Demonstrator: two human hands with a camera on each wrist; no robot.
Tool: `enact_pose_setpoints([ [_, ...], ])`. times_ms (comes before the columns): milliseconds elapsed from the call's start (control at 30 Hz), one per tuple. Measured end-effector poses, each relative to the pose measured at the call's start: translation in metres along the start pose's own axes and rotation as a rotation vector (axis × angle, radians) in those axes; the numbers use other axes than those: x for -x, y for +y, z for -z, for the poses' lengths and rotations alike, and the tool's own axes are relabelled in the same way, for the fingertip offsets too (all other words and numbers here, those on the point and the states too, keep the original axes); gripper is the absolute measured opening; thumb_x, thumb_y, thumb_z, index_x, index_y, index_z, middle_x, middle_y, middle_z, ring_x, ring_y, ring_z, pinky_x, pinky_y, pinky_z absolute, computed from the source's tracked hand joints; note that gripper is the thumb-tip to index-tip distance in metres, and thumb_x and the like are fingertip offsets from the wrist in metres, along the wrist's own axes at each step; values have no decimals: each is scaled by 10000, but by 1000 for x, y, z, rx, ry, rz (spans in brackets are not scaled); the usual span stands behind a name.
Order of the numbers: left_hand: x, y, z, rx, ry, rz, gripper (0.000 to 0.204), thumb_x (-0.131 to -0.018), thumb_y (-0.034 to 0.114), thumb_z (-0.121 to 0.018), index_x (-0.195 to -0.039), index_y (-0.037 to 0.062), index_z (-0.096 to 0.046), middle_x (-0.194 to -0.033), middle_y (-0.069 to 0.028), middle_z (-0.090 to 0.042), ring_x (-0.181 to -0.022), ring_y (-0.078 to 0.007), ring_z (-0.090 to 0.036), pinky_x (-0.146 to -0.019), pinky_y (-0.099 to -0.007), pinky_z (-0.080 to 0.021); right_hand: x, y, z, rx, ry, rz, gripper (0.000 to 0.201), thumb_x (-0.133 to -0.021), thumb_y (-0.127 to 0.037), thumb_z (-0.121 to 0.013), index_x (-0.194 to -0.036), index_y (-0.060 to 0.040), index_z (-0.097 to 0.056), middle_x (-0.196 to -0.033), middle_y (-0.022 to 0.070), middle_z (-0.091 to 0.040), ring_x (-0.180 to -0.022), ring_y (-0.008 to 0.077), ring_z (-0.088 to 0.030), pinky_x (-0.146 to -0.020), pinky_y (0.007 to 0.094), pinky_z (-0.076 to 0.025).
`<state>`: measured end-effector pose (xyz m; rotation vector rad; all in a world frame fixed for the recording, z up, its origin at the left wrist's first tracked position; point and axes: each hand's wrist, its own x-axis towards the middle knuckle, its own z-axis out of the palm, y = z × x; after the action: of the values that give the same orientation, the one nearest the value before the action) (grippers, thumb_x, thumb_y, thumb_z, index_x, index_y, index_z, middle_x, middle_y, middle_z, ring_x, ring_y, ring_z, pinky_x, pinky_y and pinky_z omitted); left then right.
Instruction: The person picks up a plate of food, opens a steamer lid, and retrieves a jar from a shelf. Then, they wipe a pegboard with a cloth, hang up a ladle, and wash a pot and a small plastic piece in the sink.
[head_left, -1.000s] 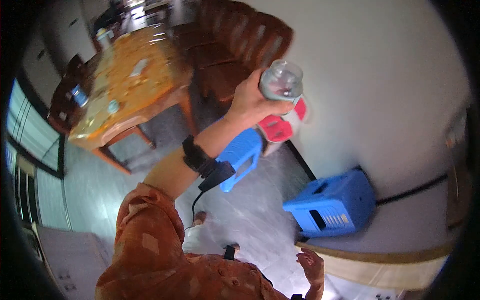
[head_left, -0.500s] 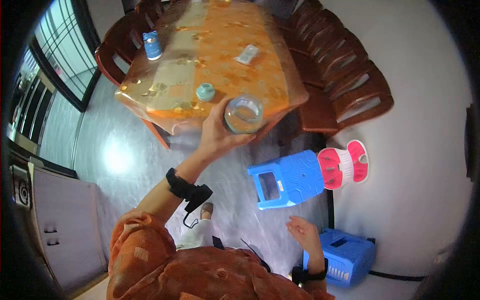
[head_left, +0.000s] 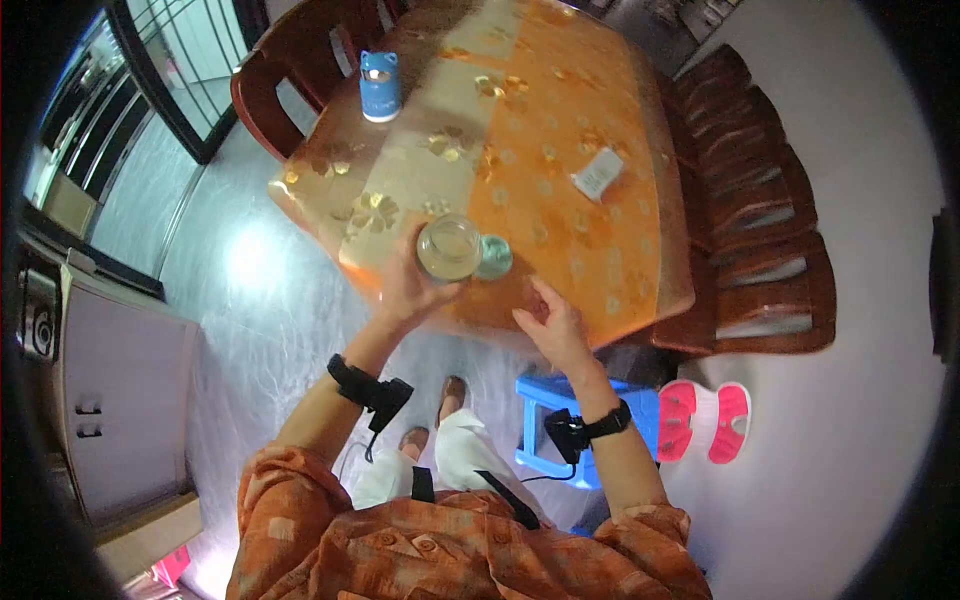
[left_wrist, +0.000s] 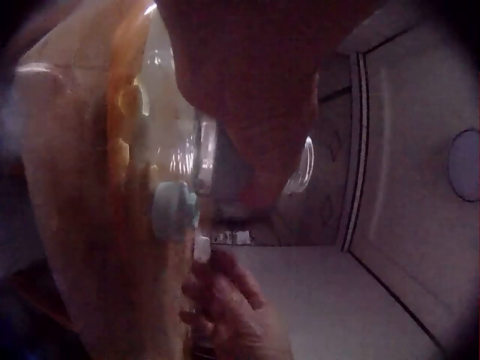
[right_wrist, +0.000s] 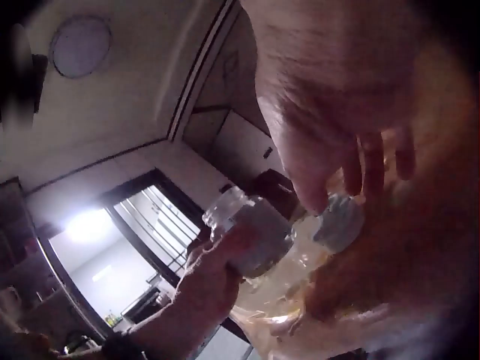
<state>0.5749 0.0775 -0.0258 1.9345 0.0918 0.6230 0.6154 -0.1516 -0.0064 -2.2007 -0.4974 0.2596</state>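
Observation:
In the head view a clear glass jar [head_left: 449,248] with an uncovered mouth is gripped by the left hand [head_left: 403,286] over the table's near edge. Just right of it a pale green lid [head_left: 494,257] lies on the table. The right hand [head_left: 556,325] is near the lid's right side, fingers loosely bent, holding nothing. In the right wrist view the jar [right_wrist: 259,232] is in the left hand [right_wrist: 210,281], and the lid [right_wrist: 340,223] is close below the right fingertips [right_wrist: 318,201]. The left wrist view shows the lid [left_wrist: 172,211] beyond the left hand [left_wrist: 255,75].
On the table [head_left: 560,225] stand a blue bottle [head_left: 380,88] at the back left and a small white packet [head_left: 598,175] on the right. Brown chairs [head_left: 765,290] line the right side. A blue stool [head_left: 625,400] and a red and white seat [head_left: 705,422] are below right.
The view has turned to the table. The left hand has carried the jar from beside the wall to next to the lid, and the right hand has risen from low at the right toward the lid.

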Motion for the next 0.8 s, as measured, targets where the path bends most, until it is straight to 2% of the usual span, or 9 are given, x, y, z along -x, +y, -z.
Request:
enact_pose_setpoints([
  [33, -7, -8, -5, -13, 12, 1, 798, -583, 255, -800, -1223, 10, -390, -1094, -141, -576, -1050, -229, -549, -902, -338, -422, -21, 0, -3, -7, -10, 13, 540, -712, -183, -695, -1181, -4, -497, -1001, 179, -607, -917, 297, -591, -796, 375, -469],
  [100, -16, -19, -16, -63, 36, 76, 824, -531, 333, -805, -1186, 7, -425, -1074, -176, -547, -1020, -324, -530, -861, -389, -430, -50, 3, -11, 180, 40, 206, 649, -683, -187, -709, -1246, -29, -428, -1145, 191, -528, -1066, 333, -495, -902, 414, -406],
  [200, -29, -35, -29, -30, 73, 131, 830, -533, 321, -805, -1194, 2, -418, -1089, -186, -536, -1011, -333, -530, -860, -392, -433, -79, 1, -18, 345, -21, 244, 724, -656, -214, -717, -1279, -52, -385, -1194, 182, -484, -1123, 352, -426, -934, 430, -373],
  [400, -49, -34, -41, -166, 77, 215, 874, -526, 308, -803, -1233, 7, -388, -1101, -195, -527, -1023, -344, -522, -868, -393, -431, -101, -1, -24, 577, -206, 275, 647, -646, -277, -710, -1193, -27, -473, -1114, 181, -518, -1071, 348, -454, -891, 428, -399],
  [533, -52, -41, -51, -216, 62, 272, 905, -527, 291, -802, -1264, 17, -354, -1125, -199, -512, -1065, -341, -501, -895, -392, -416, -119, 16, 0, 420, -183, 285, 583, -652, -250, -709, -1146, -19, -506, -1081, 186, -534, -1040, 349, -475, -894, 428, -398],
  [600, -51, -47, -54, -137, 57, 213, 909, -529, 267, -804, -1271, 24, -339, -1150, -198, -493, -1094, -342, -479, -914, -393, -402, -134, -4, 21, 210, -85, 224, 557, -652, -220, -708, -1129, -11, -509, -1059, 189, -545, -1018, 345, -491, -899, 423, -397],
  [667, -53, -45, -53, -124, 58, 179, 903, -528, 259, -806, -1266, 21, -343, -1152, -198, -492, -1096, -345, -477, -915, -396, -401, -146, -38, 32, 160, -58, 294, 522, -656, -189, -703, -1109, -13, -515, -1084, 176, -540, -1022, 340, -490, -909, 416, -393],
  [733, -55, -43, -51, -112, 63, 145, 897, -527, 251, -808, -1260, 17, -348, -1153, -198, -491, -1098, -348, -475, -916, -399, -400, -156, -67, 30, 203, -77, 584, 500, -655, -171, -687, -1103, -26, -519, -1113, 152, -533, -1027, 336, -487, -912, 406, -392],
  [800, -53, -47, -52, -103, 41, 165, 940, -550, 360, -794, -1292, 21, -327, -1173, -191, -492, -1111, -346, -476, -927, -401, -381, -166, -73, 15, 245, -165, 643, 492, -655, -171, -679, -1103, -39, -524, -1124, 142, -528, -1025, 336, -486, -914, 403, -391],
])
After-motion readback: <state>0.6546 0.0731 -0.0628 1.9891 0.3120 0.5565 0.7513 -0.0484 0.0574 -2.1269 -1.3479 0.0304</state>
